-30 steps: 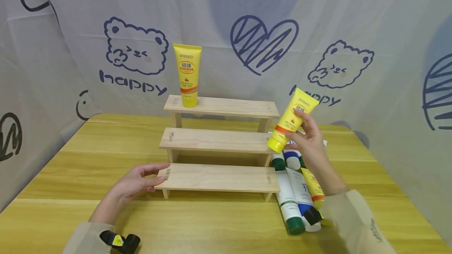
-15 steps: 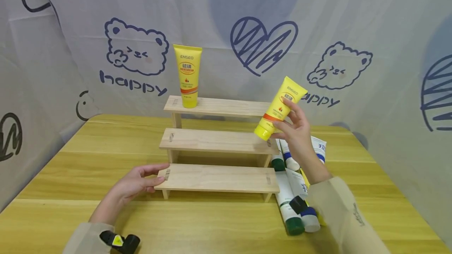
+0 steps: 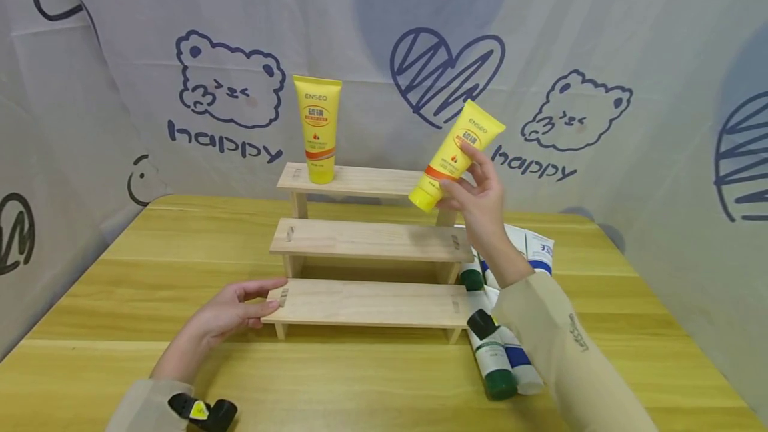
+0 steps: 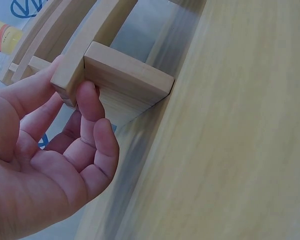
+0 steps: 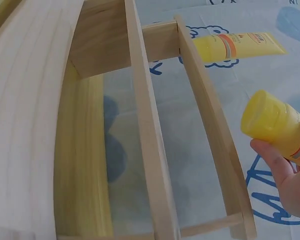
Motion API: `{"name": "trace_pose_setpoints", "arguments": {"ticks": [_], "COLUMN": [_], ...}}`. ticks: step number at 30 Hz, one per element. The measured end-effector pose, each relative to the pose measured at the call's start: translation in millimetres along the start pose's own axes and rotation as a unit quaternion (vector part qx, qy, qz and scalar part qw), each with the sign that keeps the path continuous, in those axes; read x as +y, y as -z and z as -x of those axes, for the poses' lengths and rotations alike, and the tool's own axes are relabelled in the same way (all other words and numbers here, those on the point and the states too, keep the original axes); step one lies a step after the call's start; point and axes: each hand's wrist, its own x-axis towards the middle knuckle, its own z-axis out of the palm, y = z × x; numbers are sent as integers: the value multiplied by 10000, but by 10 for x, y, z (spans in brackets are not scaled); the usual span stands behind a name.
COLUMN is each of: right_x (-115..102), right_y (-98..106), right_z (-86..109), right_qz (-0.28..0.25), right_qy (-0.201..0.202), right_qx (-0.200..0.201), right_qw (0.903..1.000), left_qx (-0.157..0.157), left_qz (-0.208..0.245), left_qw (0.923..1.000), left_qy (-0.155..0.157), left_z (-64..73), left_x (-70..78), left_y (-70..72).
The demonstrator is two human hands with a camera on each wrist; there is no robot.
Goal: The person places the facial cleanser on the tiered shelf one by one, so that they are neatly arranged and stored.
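A three-step wooden display stand point(image 3: 369, 302) stands on the table. My left hand point(image 3: 225, 311) pinches the left end of its lowest step; in the left wrist view a finger curls under the board's edge point(image 4: 70, 75). My right hand point(image 3: 485, 202) grips a yellow squeeze tube point(image 3: 459, 149), tilted with its cap down to the left, in the air over the right part of the top step. The right wrist view shows its yellow cap point(image 5: 260, 115) apart from the stand. A matching yellow tube point(image 3: 319, 129) stands upright on its cap at the top step's left end.
Right of the stand lie several white tubes with green point(image 3: 500, 382) or blue-and-white caps, partly hidden by my right forearm and sleeve point(image 3: 564, 339). Behind the wood-grain table point(image 3: 180, 239) hangs a pale cloth point(image 3: 336, 12) printed with bears and hearts.
My right hand has carried the yellow tube left and upward, from beside the stand to above its top step. The left hand keeps its hold in the same place.
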Motion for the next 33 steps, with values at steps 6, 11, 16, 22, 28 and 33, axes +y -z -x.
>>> {"name": "trace_pose_setpoints", "arguments": {"ticks": [6,11,16,22,28,33], "right_x": [138,115,145,213,246,250], "right_y": [-93,-237,-312,-392,-471,-534], "right_z": [-108,-132,-205,-257,-299,-337], "right_qz": [-328,26,172,403,475,706], "right_qy": [94,365,463,572,737,825], "right_qx": [3,176,371,267,21,-273], "right_qw": [9994,9992,9981,9972,9961,9937], "left_qx": [24,32,-33,-88,-49,-23], "left_qz": [10,-18,-23,51,12,10], "left_qw": [10000,10000,10000,9999,10000,10000], "left_qy": [-4,-15,-47,-79,-40,-27], "left_z": [5,9,2,2,0,6], "left_x": [13,20,5,-15,-21,-23], "left_y": [-10,-6,2,3,7,8]}}
